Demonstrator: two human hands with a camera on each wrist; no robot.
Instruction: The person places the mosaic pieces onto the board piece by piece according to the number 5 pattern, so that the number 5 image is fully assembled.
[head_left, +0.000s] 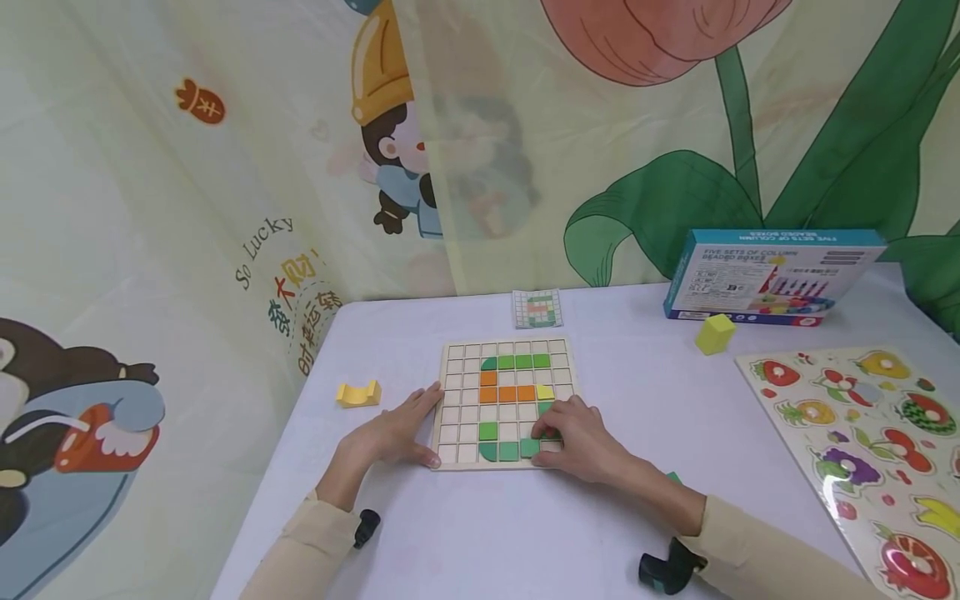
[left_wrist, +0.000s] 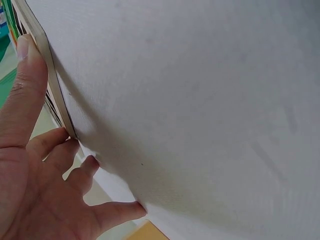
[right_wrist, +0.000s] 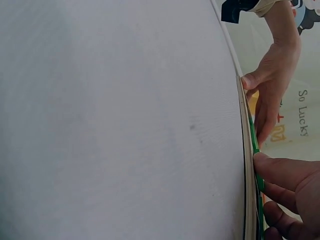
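Observation:
A wooden grid board (head_left: 457,350) lies on the white table with orange, green and yellow tiles in some of its squares. My left hand (head_left: 393,429) rests at its left edge, thumb at the near corner and fingers spread, as the left wrist view also shows. Over the near right part of the board, my right hand (head_left: 588,442) has its thumb and bent fingers around a green tile (head_left: 530,448) in the bottom row. The hand covers the board's near right corner. In the right wrist view, the right thumb (right_wrist: 280,170) touches the green tiles' edge.
A small printed pattern card (head_left: 537,309) lies behind the board. A yellow arch block (head_left: 358,393) is at the left, a yellow-green block (head_left: 715,334) at the right. Farther right are a cardboard box (head_left: 772,279) and a fruit picture board (head_left: 795,433). Something green (head_left: 673,477) shows behind the right forearm.

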